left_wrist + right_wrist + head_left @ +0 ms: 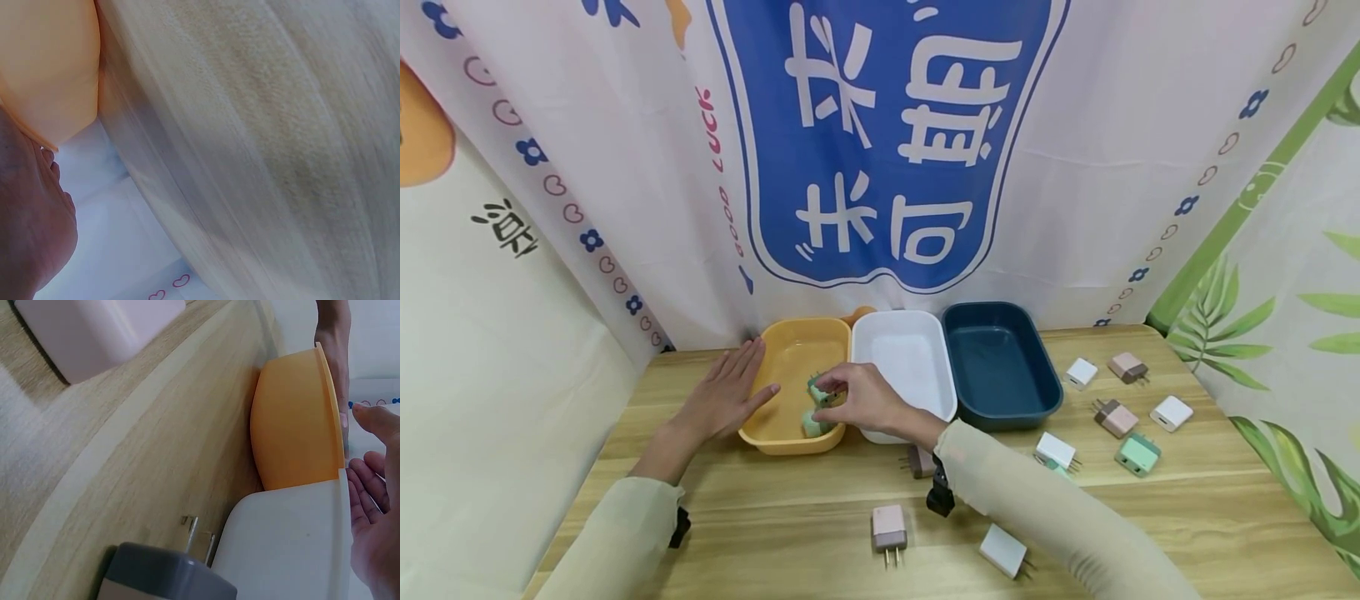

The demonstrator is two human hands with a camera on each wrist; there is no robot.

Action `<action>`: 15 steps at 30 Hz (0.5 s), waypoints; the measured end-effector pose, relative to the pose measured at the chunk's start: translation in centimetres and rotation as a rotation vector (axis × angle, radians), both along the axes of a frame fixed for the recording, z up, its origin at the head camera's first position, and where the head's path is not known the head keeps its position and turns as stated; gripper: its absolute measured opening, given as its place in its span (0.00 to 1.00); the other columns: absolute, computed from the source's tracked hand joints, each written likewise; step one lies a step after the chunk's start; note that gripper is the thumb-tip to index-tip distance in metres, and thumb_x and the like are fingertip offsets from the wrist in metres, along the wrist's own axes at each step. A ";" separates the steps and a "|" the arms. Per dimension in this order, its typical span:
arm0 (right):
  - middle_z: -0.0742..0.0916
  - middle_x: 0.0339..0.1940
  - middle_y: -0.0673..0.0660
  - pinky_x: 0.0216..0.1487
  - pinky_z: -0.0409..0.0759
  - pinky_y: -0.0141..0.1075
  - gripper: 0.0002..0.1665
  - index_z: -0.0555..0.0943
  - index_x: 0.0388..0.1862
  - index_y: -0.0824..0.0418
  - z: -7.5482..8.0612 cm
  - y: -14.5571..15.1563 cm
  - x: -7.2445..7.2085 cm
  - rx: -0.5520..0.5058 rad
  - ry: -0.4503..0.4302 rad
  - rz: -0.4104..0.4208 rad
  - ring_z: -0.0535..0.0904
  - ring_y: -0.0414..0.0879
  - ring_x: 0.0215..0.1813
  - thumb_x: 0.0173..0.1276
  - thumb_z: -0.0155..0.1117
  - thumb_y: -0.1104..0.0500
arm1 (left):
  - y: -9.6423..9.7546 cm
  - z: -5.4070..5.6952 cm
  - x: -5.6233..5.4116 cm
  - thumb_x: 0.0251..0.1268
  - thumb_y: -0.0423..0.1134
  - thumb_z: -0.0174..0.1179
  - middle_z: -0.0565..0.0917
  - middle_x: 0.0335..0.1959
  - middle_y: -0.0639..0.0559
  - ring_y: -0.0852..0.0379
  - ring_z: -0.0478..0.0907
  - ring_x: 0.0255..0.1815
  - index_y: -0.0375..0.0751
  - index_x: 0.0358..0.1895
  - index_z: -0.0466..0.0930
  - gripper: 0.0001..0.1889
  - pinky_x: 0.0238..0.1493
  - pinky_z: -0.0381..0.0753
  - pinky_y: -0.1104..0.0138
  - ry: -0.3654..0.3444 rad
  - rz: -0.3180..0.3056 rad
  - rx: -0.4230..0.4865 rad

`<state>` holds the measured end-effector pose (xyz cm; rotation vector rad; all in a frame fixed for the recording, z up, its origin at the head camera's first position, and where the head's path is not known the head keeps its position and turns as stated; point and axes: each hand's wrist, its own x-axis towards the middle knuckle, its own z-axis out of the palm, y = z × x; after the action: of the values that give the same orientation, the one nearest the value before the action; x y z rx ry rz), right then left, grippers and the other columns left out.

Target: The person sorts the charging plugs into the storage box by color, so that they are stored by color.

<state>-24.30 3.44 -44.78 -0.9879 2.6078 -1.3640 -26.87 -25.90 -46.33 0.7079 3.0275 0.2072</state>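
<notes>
My left hand (726, 392) lies along the left edge of the orange-yellow bin (797, 333), fingers straight and thumb over the rim. The left wrist view shows that hand (34, 212) beside the bin wall (53, 62). Over the bin's right side, my right hand (861, 400) has its thumb and fingers apart above two green plug chargers, one farther back (817, 387) and one nearer (812, 424). In the right wrist view, that hand (378, 494) has no charger visible between thumb and fingers. The fingers partly cover the chargers.
A white bin (904, 337) and a dark blue bin (1003, 358) stand to the right. Pink-and-brown (889, 529), white (1003, 551) and green (1138, 454) chargers lie scattered on the wooden table (775, 525). A printed curtain (1037, 250) hangs behind.
</notes>
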 end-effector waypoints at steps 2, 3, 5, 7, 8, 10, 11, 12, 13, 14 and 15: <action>0.91 0.51 0.63 0.59 0.87 0.46 0.28 0.88 0.55 0.68 -0.1 0.1 0.0 -0.021 -0.013 0.005 0.88 0.55 0.53 0.61 0.85 0.55 | 0.0 0.0 0.0 0.86 0.65 0.37 0.43 0.88 0.34 0.35 0.39 0.88 0.31 0.86 0.37 0.46 0.85 0.39 0.39 0.004 -0.003 0.003; 0.91 0.51 0.63 0.59 0.87 0.47 0.28 0.88 0.55 0.69 -0.2 0.1 -0.1 -0.033 -0.021 0.009 0.88 0.57 0.53 0.61 0.85 0.55 | 0.0 0.0 0.0 0.86 0.65 0.37 0.43 0.88 0.34 0.35 0.39 0.88 0.31 0.86 0.37 0.46 0.85 0.39 0.39 0.006 -0.004 0.003; 0.91 0.51 0.64 0.59 0.87 0.48 0.27 0.88 0.55 0.69 -0.2 0.2 -0.1 -0.050 -0.037 0.013 0.87 0.58 0.53 0.61 0.84 0.56 | 0.0 -0.1 0.0 0.85 0.65 0.37 0.43 0.88 0.34 0.34 0.40 0.88 0.30 0.86 0.37 0.46 0.85 0.39 0.39 0.007 -0.004 0.002; 0.91 0.51 0.64 0.59 0.87 0.47 0.28 0.88 0.56 0.69 -0.2 0.4 -0.1 -0.058 -0.052 0.016 0.87 0.59 0.53 0.61 0.84 0.56 | 0.0 -0.1 0.0 0.85 0.65 0.36 0.43 0.88 0.34 0.34 0.41 0.88 0.30 0.86 0.38 0.46 0.85 0.39 0.39 0.008 -0.003 0.002; 0.91 0.51 0.64 0.59 0.86 0.48 0.28 0.88 0.56 0.68 -0.1 0.5 0.0 -0.060 -0.063 0.017 0.87 0.59 0.54 0.61 0.84 0.56 | 0.0 -0.1 0.0 0.85 0.65 0.36 0.43 0.88 0.34 0.33 0.41 0.88 0.30 0.86 0.38 0.46 0.85 0.39 0.39 0.008 -0.003 0.002; 0.91 0.52 0.64 0.60 0.86 0.49 0.28 0.87 0.57 0.69 0.1 0.7 0.1 -0.069 -0.091 0.020 0.86 0.60 0.54 0.62 0.84 0.56 | 0.0 -0.2 0.0 0.85 0.65 0.36 0.43 0.88 0.34 0.33 0.41 0.88 0.31 0.86 0.38 0.47 0.85 0.39 0.39 0.007 -0.001 0.001; 0.90 0.53 0.64 0.61 0.86 0.50 0.28 0.87 0.58 0.69 0.3 0.9 0.2 -0.071 -0.103 0.020 0.86 0.60 0.55 0.62 0.83 0.56 | 0.0 -0.2 0.0 0.85 0.65 0.36 0.43 0.88 0.34 0.33 0.41 0.88 0.31 0.86 0.38 0.47 0.85 0.39 0.39 0.006 -0.002 0.001; 0.90 0.53 0.64 0.62 0.85 0.51 0.28 0.87 0.58 0.68 0.4 1.0 0.3 -0.077 -0.113 0.022 0.86 0.61 0.56 0.62 0.83 0.56 | 0.0 -0.2 0.0 0.85 0.65 0.36 0.43 0.88 0.34 0.33 0.41 0.88 0.31 0.86 0.38 0.47 0.85 0.39 0.39 0.007 -0.002 0.002; 0.90 0.53 0.64 0.62 0.85 0.50 0.28 0.87 0.58 0.67 0.5 1.1 0.4 -0.077 -0.122 0.021 0.86 0.61 0.56 0.62 0.83 0.55 | 0.1 -0.2 0.0 0.85 0.65 0.36 0.43 0.88 0.34 0.33 0.41 0.88 0.31 0.86 0.38 0.47 0.85 0.39 0.39 0.007 -0.003 0.001; 0.90 0.54 0.63 0.63 0.85 0.49 0.28 0.87 0.58 0.66 0.6 1.3 0.4 -0.076 -0.125 0.019 0.85 0.60 0.56 0.63 0.83 0.55 | 0.1 -0.2 0.0 0.85 0.65 0.36 0.43 0.88 0.34 0.33 0.41 0.88 0.31 0.86 0.37 0.46 0.85 0.39 0.38 0.007 -0.004 0.000; 0.90 0.54 0.63 0.63 0.85 0.48 0.28 0.87 0.58 0.65 0.7 1.4 0.5 -0.077 -0.127 0.020 0.85 0.60 0.57 0.63 0.83 0.54 | 0.1 -0.1 0.0 0.85 0.65 0.36 0.43 0.88 0.34 0.33 0.41 0.88 0.31 0.86 0.37 0.46 0.85 0.40 0.38 0.007 -0.004 0.000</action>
<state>-23.80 4.83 -44.04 -0.9015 2.4647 -1.4802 -26.89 -25.81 -46.47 0.7168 3.0324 0.2043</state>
